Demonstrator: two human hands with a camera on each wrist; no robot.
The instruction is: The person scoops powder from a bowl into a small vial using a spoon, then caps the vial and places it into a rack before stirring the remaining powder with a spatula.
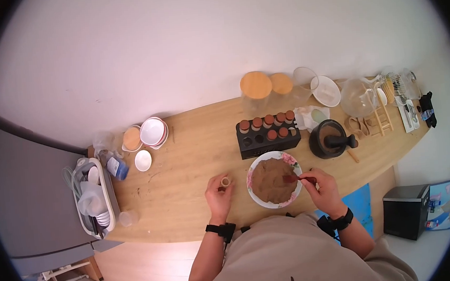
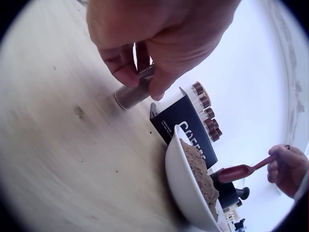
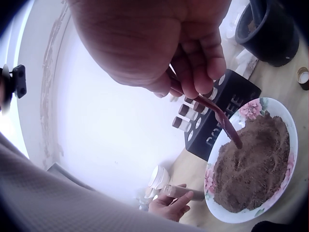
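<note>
My left hand [image 1: 218, 194] pinches a small glass tube [image 2: 131, 96] between thumb and fingers, left of the bowl. Brown powder shows through its side, and its mouth faces up in the head view. A reddish-brown scoop [image 2: 235, 172] is gripped by the handle in my right hand [image 1: 323, 192]. Its tip hangs over the brown powder [image 1: 270, 182] that fills a white bowl [image 3: 289, 174] with pink flowers on the rim. Behind the bowl stands a black rack [image 1: 269, 148] marked COFFEE, holding several tubes with brown caps [image 1: 269, 119].
Right of the rack sits a dark mortar [image 1: 318, 146] with its pestle [image 1: 341, 141]. Jars with wooden lids [image 1: 256, 85] line the wall. Far left are a dish basket [image 1: 114, 194] and a small white bowl [image 1: 143, 160]. Wooden utensils [image 1: 357, 126] lie to the right.
</note>
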